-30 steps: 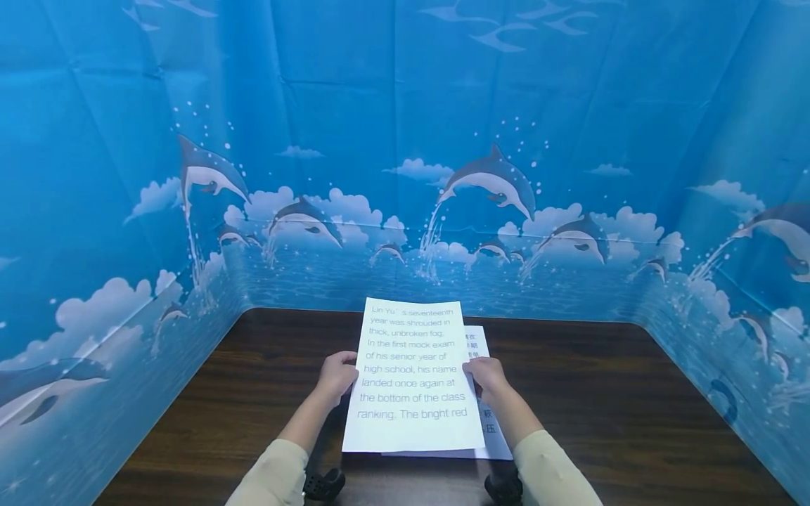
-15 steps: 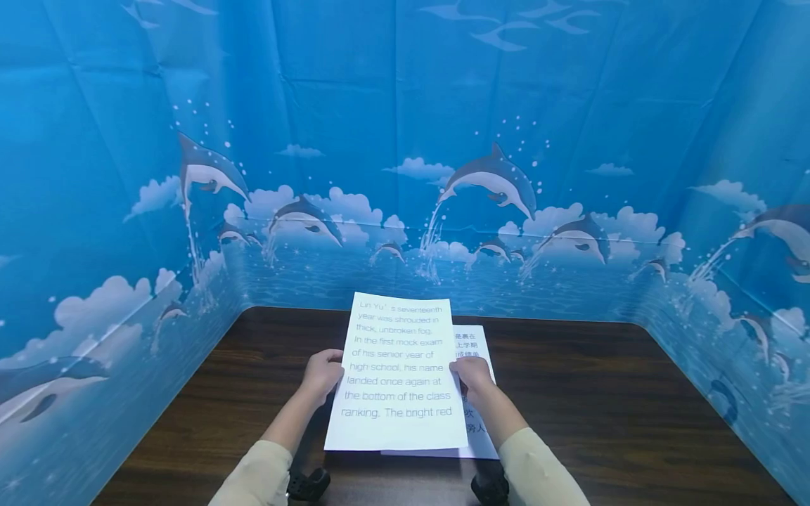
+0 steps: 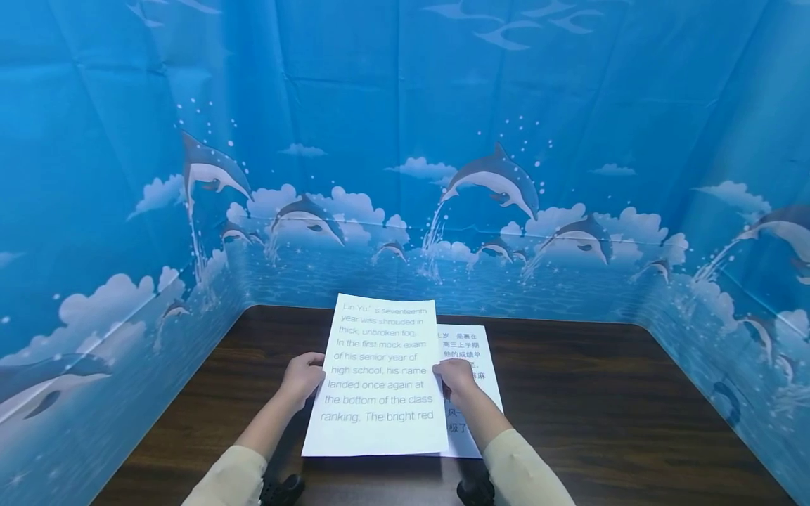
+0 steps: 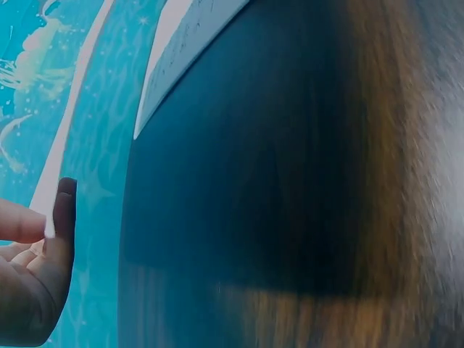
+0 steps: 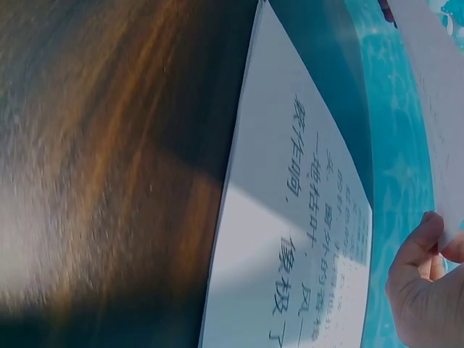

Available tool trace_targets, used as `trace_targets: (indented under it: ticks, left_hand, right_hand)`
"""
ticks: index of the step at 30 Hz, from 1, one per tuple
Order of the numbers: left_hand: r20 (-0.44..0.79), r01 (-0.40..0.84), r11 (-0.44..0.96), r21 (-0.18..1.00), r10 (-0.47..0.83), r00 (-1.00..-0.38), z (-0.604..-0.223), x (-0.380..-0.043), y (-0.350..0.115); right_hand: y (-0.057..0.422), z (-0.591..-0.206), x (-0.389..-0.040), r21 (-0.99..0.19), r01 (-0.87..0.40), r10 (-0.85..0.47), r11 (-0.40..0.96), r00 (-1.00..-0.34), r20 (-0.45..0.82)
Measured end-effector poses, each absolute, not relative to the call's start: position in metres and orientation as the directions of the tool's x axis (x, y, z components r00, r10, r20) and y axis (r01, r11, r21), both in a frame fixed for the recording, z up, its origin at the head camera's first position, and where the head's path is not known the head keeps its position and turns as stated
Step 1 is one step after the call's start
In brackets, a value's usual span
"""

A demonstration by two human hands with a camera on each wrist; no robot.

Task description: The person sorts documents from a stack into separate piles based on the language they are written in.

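Note:
Both hands hold a white sheet of paper printed with English text, raised above the table. My left hand pinches its left edge between thumb and fingers; the left wrist view shows this hand gripping the thin edge. At the opposite edge my right hand pinches the sheet, as the right wrist view confirms with the hand on the paper's edge. Below and to the right, a second sheet with Chinese text lies on the table, partly covered from view by the raised sheet and right hand.
The dark wooden table extends on both sides of the papers. A blue curtain printed with dolphins encloses its back and sides. Black wrist straps show beneath both forearms.
Both hands have moved to the left, carrying the English sheet with them. More of the Chinese sheet on the table now shows on the right.

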State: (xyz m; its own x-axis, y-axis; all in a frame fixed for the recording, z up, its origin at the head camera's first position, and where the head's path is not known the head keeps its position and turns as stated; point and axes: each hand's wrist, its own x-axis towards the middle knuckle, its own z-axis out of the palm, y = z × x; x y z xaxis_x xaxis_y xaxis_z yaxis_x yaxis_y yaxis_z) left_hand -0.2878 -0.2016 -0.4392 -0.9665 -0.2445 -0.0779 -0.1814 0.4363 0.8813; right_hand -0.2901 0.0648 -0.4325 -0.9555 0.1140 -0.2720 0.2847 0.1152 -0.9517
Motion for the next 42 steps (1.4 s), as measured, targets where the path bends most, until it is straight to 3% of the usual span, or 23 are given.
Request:
trace_targets:
  ticks: [19,42]
  left_hand:
    - [-0.067,-0.196,0.515,0.835,-0.257,-0.964,-0.424,-0.263,-0.228]
    - [-0.066,-0.22,0.563,0.796,-0.28,-0.958,-0.42,-0.248,-0.251]
  right_hand:
    - [0.032,-0.433,-0.281,-0.958,0.278,0.06,0.066,-0.96,-0.274]
    - [-0.002,-0.439,-0.273,-0.954,0.28,0.125,0.102,-0.955,-0.267]
